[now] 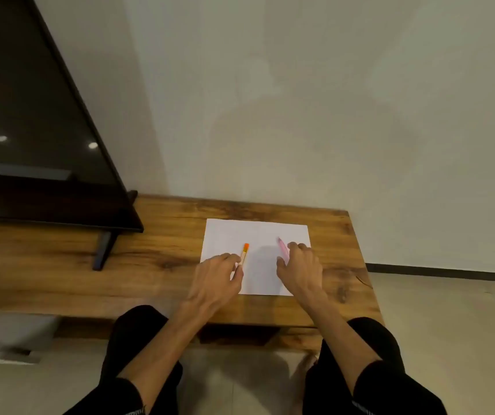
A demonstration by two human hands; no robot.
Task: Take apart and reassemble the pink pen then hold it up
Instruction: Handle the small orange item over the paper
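A pink pen point(282, 248) lies on a white sheet of paper point(234, 235) on the wooden table point(156, 265). My right hand point(300, 268) rests over the pen's near end, its fingers touching or closing on it; the grip is partly hidden. An orange-capped pen point(244, 253) lies on the left part of the sheet. My left hand point(217, 275) rests on the sheet with its fingertips at that pen's near end.
A dark TV screen point(30, 115) stands on the table's left part, with a black foot point(104, 250) reaching forward. A pale wall rises behind the table. The table's right edge drops to a tiled floor point(450, 310). My knees point(138, 339) are below the front edge.
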